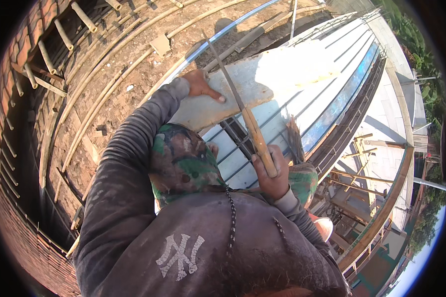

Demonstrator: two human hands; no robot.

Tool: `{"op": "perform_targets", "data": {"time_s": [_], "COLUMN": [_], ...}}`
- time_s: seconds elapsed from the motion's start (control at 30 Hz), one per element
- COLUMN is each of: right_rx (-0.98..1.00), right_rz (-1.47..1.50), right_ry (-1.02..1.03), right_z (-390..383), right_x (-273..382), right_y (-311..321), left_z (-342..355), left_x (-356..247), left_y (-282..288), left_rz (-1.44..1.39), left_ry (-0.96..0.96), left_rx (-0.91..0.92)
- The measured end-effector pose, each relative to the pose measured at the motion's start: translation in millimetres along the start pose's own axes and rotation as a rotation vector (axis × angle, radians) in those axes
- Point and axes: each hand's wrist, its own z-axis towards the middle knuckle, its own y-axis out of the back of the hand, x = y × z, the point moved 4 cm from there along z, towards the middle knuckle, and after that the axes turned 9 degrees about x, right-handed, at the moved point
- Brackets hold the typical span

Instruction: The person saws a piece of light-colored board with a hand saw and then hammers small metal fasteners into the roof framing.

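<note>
The right hand [276, 185] is closed around the wooden handle [255, 134] of the long-bladed tool [240, 103], probably stiff, light and best held there, its blade extending forward-left over the pale board [257, 79], where the left hand [200, 84] rests its thumb (finger closure indeterminable), with barred sheeting [270, 116] ahead and poles [84, 17] farther left.

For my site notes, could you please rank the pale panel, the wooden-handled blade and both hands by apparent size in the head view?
1. Pale panel
2. Wooden-handled blade
3. Left hand and right hand: too alike to rank
</note>
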Motion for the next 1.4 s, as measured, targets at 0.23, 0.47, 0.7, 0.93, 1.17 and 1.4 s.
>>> {"op": "perform_targets", "data": {"time_s": [0.23,0.47,0.7,0.93,1.17,1.4], "right_rx": [0.027,0.056,0.008,0.022,-0.025,0.023], "right_rz": [-0.105,0.021,-0.130,-0.160,-0.157,-0.161], "right_ry": [0.155,-0.079,0.146,-0.016,0.034,0.110], "right_z": [1,-10,-15,-73,-63,-20], "right_x": [-50,-1,-33,18,-5,20], "right_y": [-7,-2,-5,41,19,58], "left_z": [0,1,-3,10,11,9], "left_x": [-2,10,0,17,30,30], "left_y": [5,-3,8,0,1,0], "left_rz": [-0.066,-0.012,0.023,-0.007,-0.182,-0.239], "left_ry": [-0.070,-0.135,-0.075,-0.064,-0.095,-0.170], "left_rx": [-0.027,-0.118,-0.131,-0.146,-0.047,-0.078]}}
